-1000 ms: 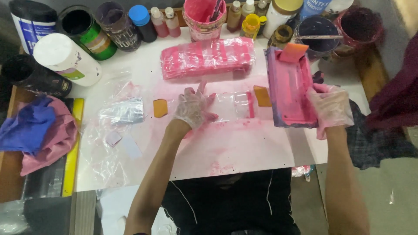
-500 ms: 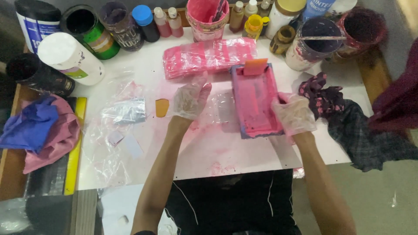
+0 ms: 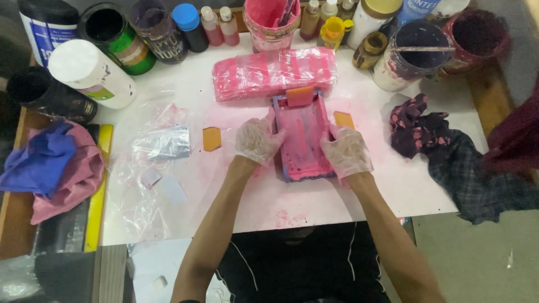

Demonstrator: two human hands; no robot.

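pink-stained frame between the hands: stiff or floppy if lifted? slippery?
Likely stiff: the pink frame keeps straight edges under the left hand and right hand. Possibly slippery, being coated in pink ink and gripped through thin plastic gloves. Probably light; it lies flat, so unlikely to roll.

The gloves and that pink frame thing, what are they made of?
The gloves, on the left hand and right hand, look like thin clear plastic: wrinkly, see-through, shiny. The frame seems to be wood or plastic; thick pink paint hides which.
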